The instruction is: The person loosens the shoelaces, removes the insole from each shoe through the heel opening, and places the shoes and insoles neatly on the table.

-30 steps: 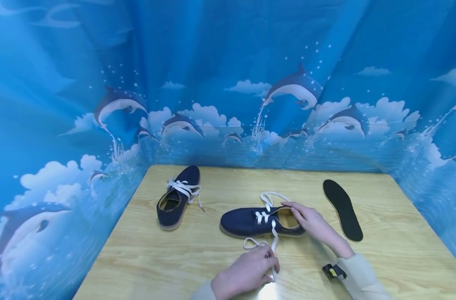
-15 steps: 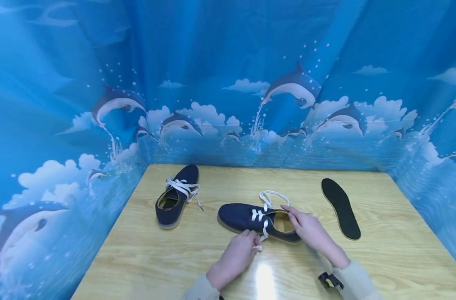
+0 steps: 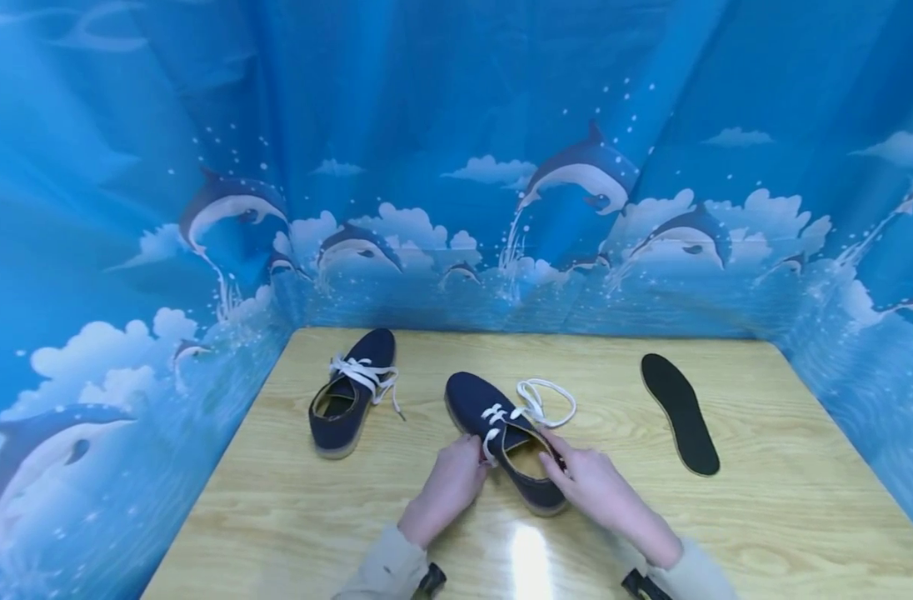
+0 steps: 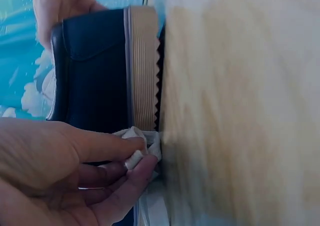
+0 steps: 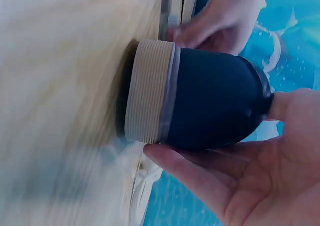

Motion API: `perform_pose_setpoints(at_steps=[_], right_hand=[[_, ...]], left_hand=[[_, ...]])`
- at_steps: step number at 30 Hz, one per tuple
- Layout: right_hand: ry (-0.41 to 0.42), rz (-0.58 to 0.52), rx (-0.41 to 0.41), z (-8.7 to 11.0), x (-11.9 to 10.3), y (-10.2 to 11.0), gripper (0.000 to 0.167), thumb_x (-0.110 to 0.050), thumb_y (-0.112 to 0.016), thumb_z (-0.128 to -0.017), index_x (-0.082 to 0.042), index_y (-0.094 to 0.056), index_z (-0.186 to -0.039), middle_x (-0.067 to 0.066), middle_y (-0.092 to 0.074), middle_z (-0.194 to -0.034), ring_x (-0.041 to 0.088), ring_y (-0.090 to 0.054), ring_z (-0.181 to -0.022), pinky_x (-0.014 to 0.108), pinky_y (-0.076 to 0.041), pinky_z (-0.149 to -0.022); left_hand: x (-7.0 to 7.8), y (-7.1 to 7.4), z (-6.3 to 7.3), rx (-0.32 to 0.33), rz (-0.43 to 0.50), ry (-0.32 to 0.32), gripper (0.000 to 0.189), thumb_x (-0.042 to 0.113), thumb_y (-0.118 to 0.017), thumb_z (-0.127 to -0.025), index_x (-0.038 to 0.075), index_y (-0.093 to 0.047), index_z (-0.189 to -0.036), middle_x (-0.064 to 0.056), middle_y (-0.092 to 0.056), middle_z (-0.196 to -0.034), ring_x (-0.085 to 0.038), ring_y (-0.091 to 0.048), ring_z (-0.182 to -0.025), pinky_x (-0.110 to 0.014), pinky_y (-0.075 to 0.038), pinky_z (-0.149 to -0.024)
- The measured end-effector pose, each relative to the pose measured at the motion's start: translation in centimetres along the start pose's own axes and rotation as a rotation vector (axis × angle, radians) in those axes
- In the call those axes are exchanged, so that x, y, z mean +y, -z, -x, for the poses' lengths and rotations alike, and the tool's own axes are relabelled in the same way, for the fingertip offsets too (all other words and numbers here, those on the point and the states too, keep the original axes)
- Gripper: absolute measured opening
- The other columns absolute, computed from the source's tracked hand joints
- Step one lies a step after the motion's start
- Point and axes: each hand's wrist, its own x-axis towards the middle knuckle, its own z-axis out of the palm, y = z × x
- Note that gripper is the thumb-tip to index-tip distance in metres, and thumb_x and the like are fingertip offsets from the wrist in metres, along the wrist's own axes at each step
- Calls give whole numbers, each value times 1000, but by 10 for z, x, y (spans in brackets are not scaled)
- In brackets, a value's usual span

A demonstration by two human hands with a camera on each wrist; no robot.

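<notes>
A navy lace-up shoe [image 3: 475,398] stands mid-table, toe pointing to the far left, its opening facing up. My right hand [image 3: 593,483] grips its collar near the heel, thumb at the opening and fingers along the outer side, as the right wrist view shows around the heel [image 5: 215,98]. Beside the shoe's near side, my left hand [image 3: 451,477] pinches a white shoelace [image 4: 134,158] between thumb and fingers, close to the ribbed sole [image 4: 144,71]. The other lace end [image 3: 550,385] lies looped on the table past the shoe's far side.
A second navy shoe [image 3: 338,429] with loose white laces stands at the left of the wooden table [image 3: 299,517]. A black insole [image 3: 681,414] lies flat at the right. A blue dolphin-print curtain [image 3: 426,125] closes off the back and sides.
The shoe has turned, its heel swinging toward me and its toe away. My left hand has moved up and left to the shoe's side with the shoelace; my right hand has followed the heel.
</notes>
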Motion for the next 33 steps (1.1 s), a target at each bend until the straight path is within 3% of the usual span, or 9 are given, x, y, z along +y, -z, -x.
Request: perform_pose_setpoints(at_steps=[3, 5, 10, 17, 20, 23, 27, 30, 33], right_hand=[[-1, -26, -31, 3, -6, -3, 59, -38, -57, -104, -2, -48, -150, -2, -41, -53, 10, -38, -45, 27, -38, -46], [28, -36, -33, 5, -8, -7, 63, -41, -58, -103, 0, -47, -149, 4, -59, -61, 13, -52, -51, 29, -49, -52], [146, -58, -40, 5, -4, -11, 61, -45, -57, -102, -3, -52, -146, 12, -76, -110, 23, -75, -92, 41, -61, -84], [179, 1, 52, -22, 16, 2, 47, -29, -71, -96, -9, -62, -138, 11, -68, -130, 29, -71, -104, 50, -59, -87], [173, 59, 75, -42, 30, 6, 63, -20, -79, -88, -5, -54, -145, 21, -57, -142, 42, -61, -118, 59, -52, -96], [131, 85, 12, -63, 41, 6, 80, -19, -81, -86, -4, -41, -153, 29, -40, -154, 52, -44, -134, 67, -40, -107], [109, 62, -78, -86, 49, 1, 84, -20, -82, -85, 0, -37, -154, 31, -31, -158, 54, -31, -142, 68, -29, -114], [152, 72, -100, -97, 50, -4, 74, -16, -83, -83, 1, -50, -146, 29, -45, -150, 50, -43, -136, 65, -36, -112], [172, 90, -78, -102, 48, -9, 50, -10, -84, -80, -1, -68, -126, 21, -64, -127, 41, -61, -115, 58, -49, -101]], left_hand=[[-6, 1, -5, 30, -8, -12, 11, 5, -77, -83, 3, -66, -85, -9, -66, -80, -27, -67, -74, -37, -57, -62], [-10, 3, -9, 43, -31, -17, 8, -1, -73, -82, 2, -67, -86, -11, -67, -80, -28, -68, -75, -38, -58, -64], [-18, 7, -16, 22, -83, 8, 19, -8, -67, -81, 1, -70, -98, -12, -66, -81, -28, -66, -77, -41, -58, -66], [-24, 10, -17, 1, -45, 100, 17, 0, -64, -90, 0, -69, -106, -14, -61, -95, -30, -63, -74, -43, -56, -62], [-25, 9, -18, 20, -21, 147, 28, -2, -67, -87, 0, -67, -115, -17, -58, -108, -33, -64, -74, -45, -57, -62], [-27, 9, -20, 18, -8, 171, 37, -4, -70, -83, 1, -65, -120, -18, -57, -114, -34, -64, -77, -45, -58, -64], [-30, 8, -23, -14, -6, 188, 36, -3, -72, -83, 1, -66, -118, -18, -57, -108, -32, -62, -76, -45, -57, -64], [-32, 7, -24, -34, -21, 179, 24, 0, -68, -87, 1, -67, -111, -17, -60, -96, -33, -63, -77, -47, -56, -64], [-34, 6, -24, -40, -45, 161, 12, 1, -63, -91, 1, -67, -103, -15, -62, -87, -33, -64, -77, -47, -56, -64]])
